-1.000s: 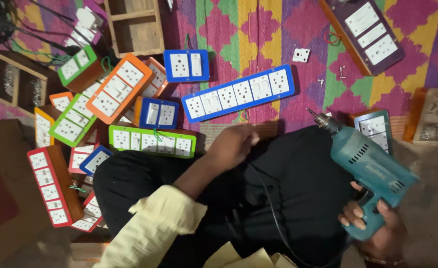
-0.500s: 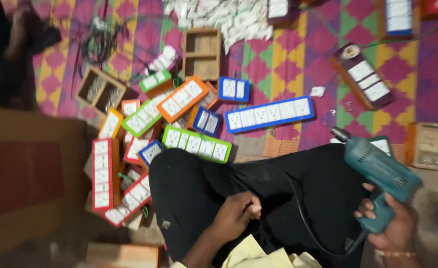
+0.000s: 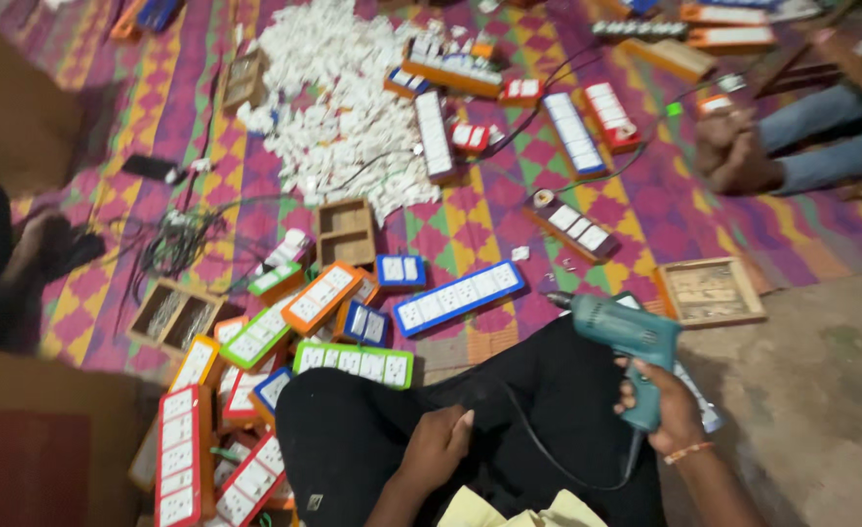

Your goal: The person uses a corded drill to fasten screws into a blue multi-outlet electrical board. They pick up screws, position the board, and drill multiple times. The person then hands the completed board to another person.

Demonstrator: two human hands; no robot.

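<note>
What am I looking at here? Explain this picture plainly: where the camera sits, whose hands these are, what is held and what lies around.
The camera sits on a person's head and looks down at their lap and two bare hands. The right hand grips a teal drill, its cord trailing over the black trousers. The left hand rests empty on the knee. Ahead, on a patterned mat, lie socket boards with coloured frames: a long blue one, a green one, an orange one. Further off is a pile of white parts and small wooden boxes. Other people's feet show at the edges.
</note>
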